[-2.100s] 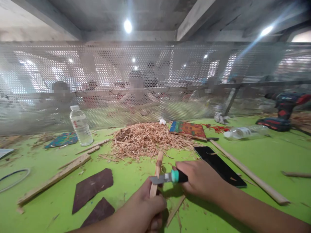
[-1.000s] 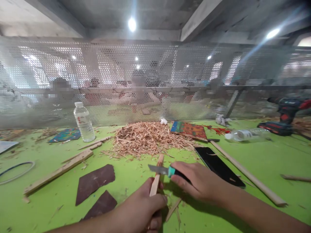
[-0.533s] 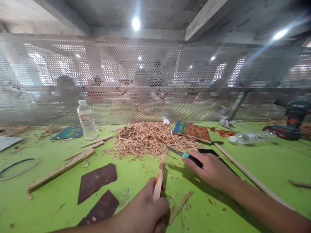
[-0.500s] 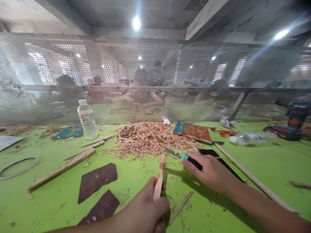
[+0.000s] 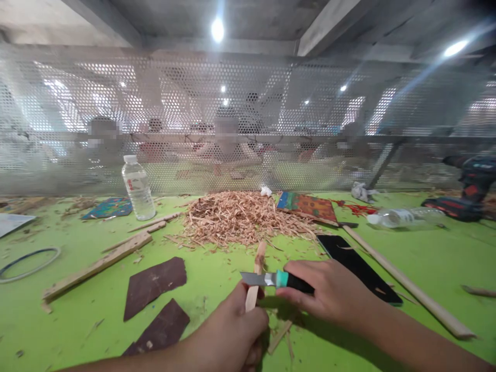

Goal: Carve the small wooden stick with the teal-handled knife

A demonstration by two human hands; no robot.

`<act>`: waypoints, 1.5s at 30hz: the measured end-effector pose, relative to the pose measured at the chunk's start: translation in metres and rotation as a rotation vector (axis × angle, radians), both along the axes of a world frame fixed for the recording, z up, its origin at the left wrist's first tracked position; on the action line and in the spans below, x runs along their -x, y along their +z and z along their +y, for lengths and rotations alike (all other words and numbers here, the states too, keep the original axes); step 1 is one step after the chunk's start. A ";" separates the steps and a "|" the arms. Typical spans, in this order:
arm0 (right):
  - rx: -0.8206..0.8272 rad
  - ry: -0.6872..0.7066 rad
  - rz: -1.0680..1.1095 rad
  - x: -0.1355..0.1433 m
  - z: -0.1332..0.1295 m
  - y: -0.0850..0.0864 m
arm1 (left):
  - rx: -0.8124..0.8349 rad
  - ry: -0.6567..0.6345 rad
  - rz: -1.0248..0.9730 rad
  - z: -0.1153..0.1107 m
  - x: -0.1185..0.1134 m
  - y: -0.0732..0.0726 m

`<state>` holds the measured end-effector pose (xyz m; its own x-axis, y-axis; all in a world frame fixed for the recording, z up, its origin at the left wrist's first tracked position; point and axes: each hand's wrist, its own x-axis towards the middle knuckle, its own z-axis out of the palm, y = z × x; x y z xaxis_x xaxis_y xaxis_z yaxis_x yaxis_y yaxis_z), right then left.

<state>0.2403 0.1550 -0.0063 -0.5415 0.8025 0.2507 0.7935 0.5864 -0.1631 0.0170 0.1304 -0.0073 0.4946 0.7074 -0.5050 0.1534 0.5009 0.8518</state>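
My left hand point(image 5: 238, 328) is closed around a short wooden stick point(image 5: 259, 257) that points away from me, with a reddish mark near its far end. In my right hand point(image 5: 321, 292) is a knife point(image 5: 277, 279) with a black and teal handle. Its blade lies across the stick, just beyond my left thumb, pointing left. Beyond both hands is a heap of wood shavings point(image 5: 236, 217). A thin wood strip point(image 5: 279, 337) lies on the green table under my hands.
Dark sandpaper pieces point(image 5: 155, 287) and a notched wood bar point(image 5: 96, 264) lie left, near an upright bottle point(image 5: 138, 188). Rightward are a phone point(image 5: 358, 266), a long rod point(image 5: 411, 284), a lying bottle point(image 5: 403, 217) and a drill point(image 5: 470, 188). People sit behind a perforated screen point(image 5: 186, 124).
My right hand has moved left and nearer to me, bringing the knife blade from beyond the stick onto it. More of the phone shows. My left hand still holds the stick.
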 end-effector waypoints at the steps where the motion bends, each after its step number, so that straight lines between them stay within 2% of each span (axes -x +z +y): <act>1: -0.026 -0.004 -0.002 0.001 0.000 -0.001 | -0.012 0.009 0.007 0.001 0.000 0.000; 5: -0.061 -0.045 -0.008 -0.006 0.009 -0.001 | -0.014 0.016 0.008 0.002 0.002 -0.002; 7: -0.031 -0.152 -0.009 -0.022 0.020 0.003 | -0.057 0.001 0.019 0.000 0.005 -0.004; 9: -0.045 -0.440 0.004 -0.042 0.032 0.011 | -0.180 -0.043 0.036 -0.003 0.009 -0.007; 10: -0.148 -0.558 0.021 -0.051 0.037 0.016 | -0.212 -0.068 0.037 -0.005 0.010 -0.007; 11: -0.254 -0.641 0.049 -0.057 0.040 0.021 | -0.183 -0.057 0.027 -0.006 0.010 -0.007; 12: -0.311 -0.644 0.087 -0.059 0.041 0.025 | -0.128 -0.045 0.015 -0.007 0.009 -0.006; 14: -0.282 -0.546 0.140 -0.053 0.040 0.029 | -0.006 -0.029 -0.015 -0.008 0.007 -0.003; 16: -0.195 -0.453 0.132 -0.041 0.035 0.028 | 0.039 -0.031 -0.030 -0.007 0.005 0.002; 20: -0.008 -0.365 0.079 -0.025 0.024 0.020 | 0.044 -0.038 -0.028 -0.007 0.004 0.009; 23: 0.095 -0.212 0.061 -0.017 0.013 0.017 | 0.046 -0.044 -0.034 -0.007 0.005 0.008; 26: 0.120 -0.027 0.045 -0.004 0.000 0.014 | 0.008 -0.040 -0.062 -0.008 0.005 0.003; 28: 0.109 0.030 0.045 0.004 -0.006 0.012 | -0.010 -0.046 -0.079 -0.008 0.005 -0.001; 32: 0.061 -0.007 0.036 0.009 -0.008 0.007 | -0.010 -0.033 -0.066 -0.007 0.004 -0.003; 40: -0.066 -0.048 -0.007 -0.001 0.003 0.002 | -0.062 0.050 0.067 -0.004 -0.002 0.006; 45: -0.077 -0.086 -0.022 0.004 0.006 -0.001 | -0.071 0.055 0.074 0.002 -0.004 0.004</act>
